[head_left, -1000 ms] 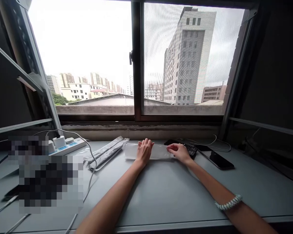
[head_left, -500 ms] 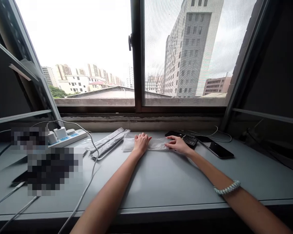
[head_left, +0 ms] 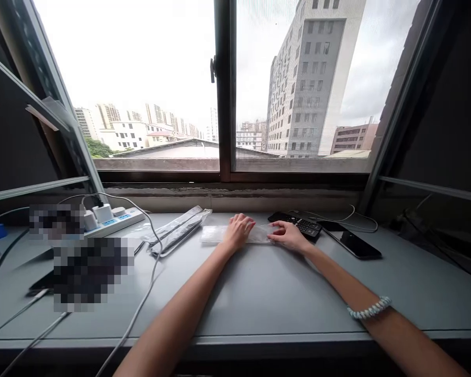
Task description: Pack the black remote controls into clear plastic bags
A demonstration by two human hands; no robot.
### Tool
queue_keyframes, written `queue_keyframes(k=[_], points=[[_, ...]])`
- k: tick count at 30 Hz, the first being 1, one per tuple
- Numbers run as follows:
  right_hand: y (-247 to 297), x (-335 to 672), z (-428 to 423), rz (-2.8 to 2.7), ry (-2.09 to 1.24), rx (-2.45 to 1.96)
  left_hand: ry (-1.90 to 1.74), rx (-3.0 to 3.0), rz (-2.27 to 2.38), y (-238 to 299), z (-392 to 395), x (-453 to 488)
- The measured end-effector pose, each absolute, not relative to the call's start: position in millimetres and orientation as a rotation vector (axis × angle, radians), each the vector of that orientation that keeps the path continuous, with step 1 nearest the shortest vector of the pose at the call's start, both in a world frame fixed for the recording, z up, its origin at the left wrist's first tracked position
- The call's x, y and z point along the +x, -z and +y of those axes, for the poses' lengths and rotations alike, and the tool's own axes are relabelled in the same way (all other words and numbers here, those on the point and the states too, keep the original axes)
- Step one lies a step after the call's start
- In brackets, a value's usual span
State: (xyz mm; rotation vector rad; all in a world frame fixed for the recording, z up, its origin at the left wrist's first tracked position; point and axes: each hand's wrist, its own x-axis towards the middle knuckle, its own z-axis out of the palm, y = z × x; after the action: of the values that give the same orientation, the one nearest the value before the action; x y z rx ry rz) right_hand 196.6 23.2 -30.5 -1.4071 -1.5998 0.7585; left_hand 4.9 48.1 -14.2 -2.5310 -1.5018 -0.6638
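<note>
A long, clear plastic bag [head_left: 214, 234] lies flat across the far middle of the desk. My left hand [head_left: 238, 231] rests palm down over its middle, fingers stretched forward. At the bag's right end, the thumb and fingers of my right hand [head_left: 289, 235] pinch its edge. Just behind that hand sits a black calculator-like keypad [head_left: 308, 228], partly covered by it. To the left of the bag are several packaged grey strips [head_left: 180, 230] in clear wrapping.
A black phone [head_left: 353, 242] lies at the right on the grey desk [head_left: 267, 298]. At the left stand a white power strip [head_left: 115, 222] with chargers and a loose white cable [head_left: 147, 290]. Blurred dark items [head_left: 90, 272] lie nearby. A window frame [head_left: 225, 104] rises behind.
My left hand has slid a little to the right along the plastic bag. My right hand keeps its pinch at the bag's end. The camera view has shifted slightly left.
</note>
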Motion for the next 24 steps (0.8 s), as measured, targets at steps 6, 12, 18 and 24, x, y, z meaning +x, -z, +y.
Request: queue_keyframes(k=[6, 12, 18, 24], points=[[32, 197, 24, -1.58, -0.792, -1.365, 0.483, -2.619, -1.555, 23, 43, 14], [25, 194, 18, -1.547, -0.796, -1.397, 0.527, -2.582, -1.568, 19, 40, 12], [23, 192, 15, -1.418, -0.921, -1.298, 0.611, -2.583, -1.501, 19, 40, 12], [29, 194, 22, -1.3, -0.985, -1.207, 0.697, -2.592, -1.418, 19, 40, 12]])
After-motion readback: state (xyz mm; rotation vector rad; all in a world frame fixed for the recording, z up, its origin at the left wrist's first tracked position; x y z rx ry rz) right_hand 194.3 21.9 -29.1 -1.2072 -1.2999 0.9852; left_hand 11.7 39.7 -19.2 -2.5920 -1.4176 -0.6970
